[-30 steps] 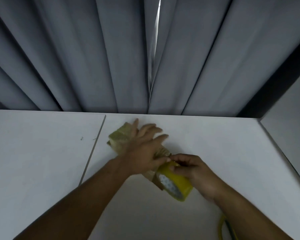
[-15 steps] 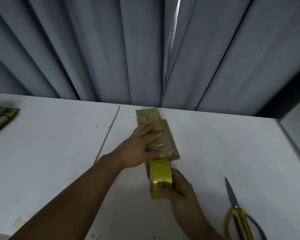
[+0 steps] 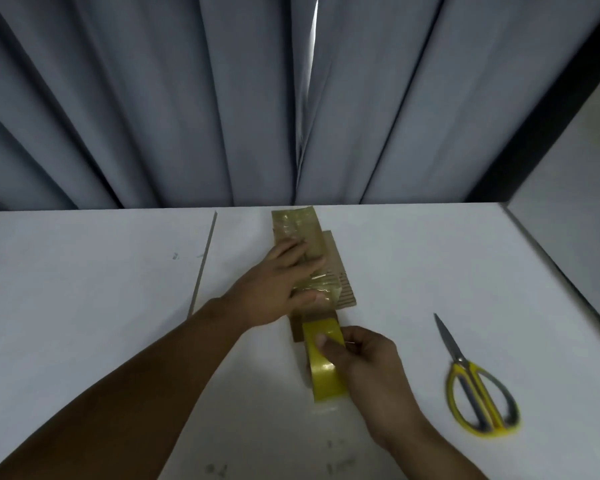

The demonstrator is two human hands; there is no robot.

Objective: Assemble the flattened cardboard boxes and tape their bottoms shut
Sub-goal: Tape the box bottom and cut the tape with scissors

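Grey curtains (image 3: 153,98) hang behind the white worktop (image 3: 84,306). My left hand (image 3: 274,289) lies flat, fingers straight, pressing tape onto the small cardboard box (image 3: 336,268). The box sits mid-worktop, its long axis running away from me toward the curtains. At its near end, in line with that axis, my right hand (image 3: 371,362) grips the yellow tape roll (image 3: 326,368). The yellow-handled scissors (image 3: 478,396) lie further right, nearer that hand, so cutting likely falls to it.
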